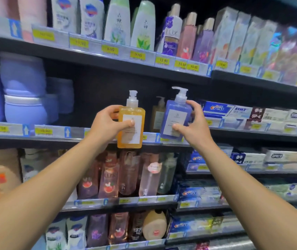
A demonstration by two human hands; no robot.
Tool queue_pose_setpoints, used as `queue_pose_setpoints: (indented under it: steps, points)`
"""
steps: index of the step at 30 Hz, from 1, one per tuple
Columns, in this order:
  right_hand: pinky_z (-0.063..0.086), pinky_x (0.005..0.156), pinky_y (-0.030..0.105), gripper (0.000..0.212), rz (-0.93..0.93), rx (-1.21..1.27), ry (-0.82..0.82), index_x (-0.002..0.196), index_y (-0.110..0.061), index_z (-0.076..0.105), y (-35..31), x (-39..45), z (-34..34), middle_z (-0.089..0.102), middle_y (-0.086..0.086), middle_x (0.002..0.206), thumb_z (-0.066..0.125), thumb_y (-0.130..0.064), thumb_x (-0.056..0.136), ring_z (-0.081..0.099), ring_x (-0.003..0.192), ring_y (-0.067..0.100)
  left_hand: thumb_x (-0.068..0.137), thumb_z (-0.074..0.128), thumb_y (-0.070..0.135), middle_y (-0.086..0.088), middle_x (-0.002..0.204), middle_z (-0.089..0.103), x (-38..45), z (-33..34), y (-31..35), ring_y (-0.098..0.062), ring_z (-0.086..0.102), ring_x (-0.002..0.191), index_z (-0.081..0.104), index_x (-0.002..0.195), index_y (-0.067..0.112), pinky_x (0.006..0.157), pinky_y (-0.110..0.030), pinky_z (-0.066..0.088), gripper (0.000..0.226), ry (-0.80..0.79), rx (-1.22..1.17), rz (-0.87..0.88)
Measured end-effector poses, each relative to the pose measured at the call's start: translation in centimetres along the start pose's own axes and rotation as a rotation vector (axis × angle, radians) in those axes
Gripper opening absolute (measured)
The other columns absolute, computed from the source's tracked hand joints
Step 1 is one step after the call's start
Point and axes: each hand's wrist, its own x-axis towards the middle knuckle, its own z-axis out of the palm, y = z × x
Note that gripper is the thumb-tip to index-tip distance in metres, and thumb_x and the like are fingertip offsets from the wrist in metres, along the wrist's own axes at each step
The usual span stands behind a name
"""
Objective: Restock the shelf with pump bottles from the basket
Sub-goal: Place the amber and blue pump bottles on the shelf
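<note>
Both hands up at the shelf (97, 139): left hand (108, 123) has its fingers wrapped round an orange pump bottle (131, 123) just in front of the shelf edge, right hand (192, 123) pinching a purple pump bottle (175, 118) sitting on that edge, beside a brownish bottle (157, 114) further back.

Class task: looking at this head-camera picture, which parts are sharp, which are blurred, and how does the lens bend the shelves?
Head view: the orange pump bottle and purple pump bottle in the hands are fairly sharp; price tags and edge products smear; shelf edges tilt and bow from wide-angle distortion.

both arms reach forward; left grip (108, 121) and right grip (191, 121) curled, each holding something.
</note>
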Motion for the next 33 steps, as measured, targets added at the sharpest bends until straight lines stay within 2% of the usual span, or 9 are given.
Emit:
queue_pose_setpoints:
  steps: [8,10,13,15,20,24,27,30,33]
  points:
    - [0.056,0.082,0.03,0.076,-0.034,-0.003,-0.037,0.131,-0.031,0.038,2.3,4.8,0.3,0.058,-0.006,0.114,0.082,-0.01,0.072,0.06,0.103,0.007,0.075,0.083,0.02,0.004,0.106,0.072,1.9,2.8,-0.7,-0.015,0.069,0.1,0.062,0.12,0.023,0.088,-0.048,0.057,0.05,0.026,0.006,-0.042]
    - [0.055,0.081,0.028,0.077,-0.02,-0.003,-0.056,0.132,-0.029,0.037,3.2,5.5,0.4,0.058,-0.006,0.113,0.082,-0.009,0.073,0.06,0.099,0.005,0.075,0.083,0.019,0.004,0.105,0.073,2.0,3.6,-0.8,-0.015,0.07,0.099,0.062,0.12,0.023,0.084,-0.043,0.058,0.049,0.036,-0.011,-0.044]
    - [0.05,0.079,0.023,0.078,0.016,-0.005,-0.07,0.133,-0.026,0.035,4.2,6.4,0.8,0.056,-0.014,0.101,0.082,-0.01,0.073,0.058,0.091,0.001,0.076,0.082,0.015,0.005,0.1,0.074,2.0,4.6,-0.7,-0.011,0.071,0.091,0.064,0.115,0.023,0.063,-0.025,0.056,0.044,0.054,-0.023,-0.043]
    - [0.05,0.082,0.026,0.076,0.043,-0.015,-0.111,0.131,-0.025,0.034,5.2,6.7,1.4,0.057,-0.015,0.1,0.082,-0.01,0.073,0.06,0.092,0.005,0.077,0.081,0.013,0.003,0.1,0.074,1.9,5.2,-0.6,-0.011,0.072,0.089,0.064,0.114,0.022,0.059,-0.022,0.054,0.042,0.059,-0.038,-0.05]
    - [0.056,0.087,0.041,0.069,0.153,-0.05,-0.251,0.123,-0.022,0.034,7.5,7.5,2.8,0.066,-0.001,0.105,0.082,-0.012,0.075,0.066,0.094,0.016,0.078,0.081,0.018,0.005,0.102,0.074,2.0,5.8,-0.5,-0.011,0.072,0.092,0.063,0.117,0.023,0.066,-0.028,0.056,0.043,0.061,-0.003,-0.051]
    - [0.057,0.085,0.041,0.068,0.214,-0.128,-0.383,0.128,-0.019,0.034,7.2,8.0,2.1,0.067,0.003,0.103,0.079,-0.013,0.078,0.067,0.091,0.017,0.08,0.079,0.018,0.003,0.103,0.074,2.3,5.7,-0.6,-0.013,0.072,0.093,0.063,0.117,0.021,0.077,-0.039,0.06,0.04,0.074,-0.022,-0.054]
    - [0.054,0.075,0.03,0.073,0.194,-0.192,-0.43,0.136,-0.019,0.03,6.6,7.4,1.3,0.063,0.002,0.109,0.076,-0.014,0.079,0.064,0.093,0.015,0.082,0.077,0.018,0.003,0.104,0.074,2.3,5.7,-0.7,-0.014,0.072,0.094,0.063,0.117,0.02,0.083,-0.045,0.059,0.038,0.063,-0.035,-0.068]
    - [0.043,0.084,0.023,0.074,0.028,-0.268,-0.194,0.138,-0.018,0.034,6.4,6.1,1.7,0.045,0.001,0.129,0.076,-0.025,0.077,0.052,0.111,0.015,0.082,0.077,0.019,0.003,0.106,0.074,2.3,5.7,-0.9,-0.015,0.071,0.097,0.063,0.117,0.021,0.086,-0.047,0.058,0.038,0.053,-0.035,-0.067]
    - [0.045,0.09,0.03,0.056,-0.23,-0.379,0.038,0.125,-0.022,0.048,6.0,4.7,3.1,0.043,-0.002,0.125,0.073,-0.032,0.077,0.045,0.115,0.017,0.081,0.078,0.019,0.003,0.106,0.074,2.2,5.5,-1.0,-0.016,0.071,0.099,0.062,0.118,0.021,0.087,-0.048,0.057,0.041,0.045,-0.039,-0.066]
